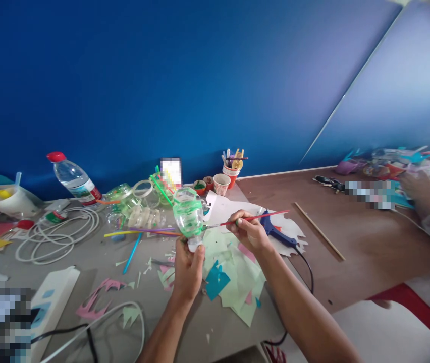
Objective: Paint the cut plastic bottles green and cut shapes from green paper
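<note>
My left hand [189,269] is closed round the white neck of a cut plastic bottle [188,216], which is held neck down. Green paint streaks run over the clear plastic. Between the thumb and fingers of my right hand [251,232] lies a thin red paintbrush [270,215]. Its tip points left and reaches the bottle's lower right side; whether it touches cannot be made out. Behind them stand a small cup of green paint [199,187] and a white patterned paper cup [221,184]. Under my hands are pale green paper sheets [237,297] and a blue paper scrap [217,280].
A blue glue gun [278,233] with a black cord lies to the right, beside a wooden stick [319,231]. Leftward are a water bottle [76,179], a coiled white cable [58,237] and a power strip [54,302]. At far right is another person's hand [419,189].
</note>
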Demonstrator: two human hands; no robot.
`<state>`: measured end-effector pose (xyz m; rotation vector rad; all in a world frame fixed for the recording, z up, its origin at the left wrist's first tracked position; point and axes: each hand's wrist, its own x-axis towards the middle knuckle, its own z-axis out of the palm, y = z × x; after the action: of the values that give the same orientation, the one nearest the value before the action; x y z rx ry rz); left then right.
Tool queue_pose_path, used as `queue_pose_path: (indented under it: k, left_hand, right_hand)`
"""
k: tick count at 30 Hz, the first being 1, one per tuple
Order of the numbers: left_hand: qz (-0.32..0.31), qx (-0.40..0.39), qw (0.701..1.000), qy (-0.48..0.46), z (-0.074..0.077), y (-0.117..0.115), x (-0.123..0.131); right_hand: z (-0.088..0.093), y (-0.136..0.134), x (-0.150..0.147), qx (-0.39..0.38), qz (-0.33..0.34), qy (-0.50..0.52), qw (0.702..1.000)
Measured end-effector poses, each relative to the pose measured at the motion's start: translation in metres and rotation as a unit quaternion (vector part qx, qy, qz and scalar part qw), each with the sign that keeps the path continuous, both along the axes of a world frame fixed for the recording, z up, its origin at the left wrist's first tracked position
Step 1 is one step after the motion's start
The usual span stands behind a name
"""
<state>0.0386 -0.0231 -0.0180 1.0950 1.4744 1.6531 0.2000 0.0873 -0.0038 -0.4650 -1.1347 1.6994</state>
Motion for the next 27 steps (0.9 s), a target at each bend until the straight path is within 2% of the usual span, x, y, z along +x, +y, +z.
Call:
queue_pose_path:
  k: [3,10,16,22,27]
  left_hand:
    - [-0.003,-0.001,1.0,0.002,0.0,-0.001,0.0]
    - [-0.018,0.02,1.0,-0.012,0.004,-0.004,0.001]
    - [-0.015,0.023,0.999,-0.025,0.007,-0.002,0.003]
    - [-0.01,0.019,0.999,-0.03,0.001,0.0,0.002]
    - [-0.015,0.016,0.999,-0.041,0.0,0.0,0.003]
  right_hand:
    - [0.0,0.003,0.002,0.009,0.002,0.037,0.999]
    - [0.001,-0.001,0.005,0.026,0.065,0.074,0.995]
    - [0.009,-0.005,0.002,0.087,0.124,0.084,0.985]
    - [0.01,-0.009,-0.001,0.106,0.104,0.033,0.988]
    - [0.007,-0.009,-0.002,0.055,0.077,0.011,0.995]
